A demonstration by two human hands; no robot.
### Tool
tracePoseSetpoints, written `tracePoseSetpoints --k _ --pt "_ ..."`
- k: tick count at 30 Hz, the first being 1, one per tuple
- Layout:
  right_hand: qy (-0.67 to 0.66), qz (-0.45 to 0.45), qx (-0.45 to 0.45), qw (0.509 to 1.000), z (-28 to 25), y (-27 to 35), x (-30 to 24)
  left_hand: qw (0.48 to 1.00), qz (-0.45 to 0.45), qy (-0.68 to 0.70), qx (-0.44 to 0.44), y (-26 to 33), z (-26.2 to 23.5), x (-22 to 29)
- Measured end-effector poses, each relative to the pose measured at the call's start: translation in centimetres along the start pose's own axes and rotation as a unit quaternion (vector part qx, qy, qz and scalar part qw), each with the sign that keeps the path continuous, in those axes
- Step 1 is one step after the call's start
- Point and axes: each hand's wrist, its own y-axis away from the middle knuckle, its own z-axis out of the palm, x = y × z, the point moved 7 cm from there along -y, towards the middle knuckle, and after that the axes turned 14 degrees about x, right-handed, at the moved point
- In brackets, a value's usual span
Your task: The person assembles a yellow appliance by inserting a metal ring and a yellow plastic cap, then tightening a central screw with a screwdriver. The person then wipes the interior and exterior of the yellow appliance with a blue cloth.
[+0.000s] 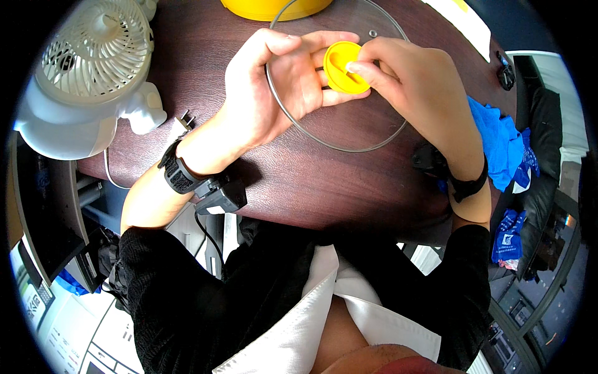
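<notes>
A round clear glass lid (367, 118) with a grey rim is over the brown table, a yellow round knob (334, 70) at its middle. My right hand (418, 78) pinches the raised grip of this knob between thumb and fingers. Palm up, my left hand (274, 84) is beneath the glass, and the rim crosses in front of its palm. Its fingers reach under the knob and support it from below; their tips are partly hidden behind the yellow disc. A small vent ring (373, 33) shows in the glass near the right knuckles.
A yellow bowl-like container (277, 7) stands at the far edge of view. On the left are a white fan (99, 56) and a plug (182, 123). Blue cloth (498, 143) lies at the right, below a white sheet (464, 25). The dark brown table (299, 187) curves nearby.
</notes>
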Motion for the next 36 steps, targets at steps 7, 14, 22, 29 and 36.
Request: tracePoseSetpoints --k 7,14,22,29,36 --pt "0.013 -0.03 0.007 0.999 -0.3 0.0 -0.3 1.0 0.008 -0.013 0.0 0.0 -0.1 0.1" --pt "0.013 0.0 -0.033 0.999 -0.4 -0.2 0.1 1.0 0.009 -0.023 0.005 0.0 -0.2 0.0" --pt "0.021 -0.038 -0.001 0.999 -0.3 0.1 -0.3 1.0 0.008 -0.017 -0.004 0.0 -0.1 0.0" --pt "0.014 -0.044 -0.012 0.999 0.1 0.0 -0.3 1.0 0.0 -0.008 -0.002 0.1 -0.3 -0.2" --pt "0.012 -0.038 -0.005 0.999 -0.3 0.0 -0.3 1.0 0.008 -0.019 0.002 0.1 -0.2 0.1"
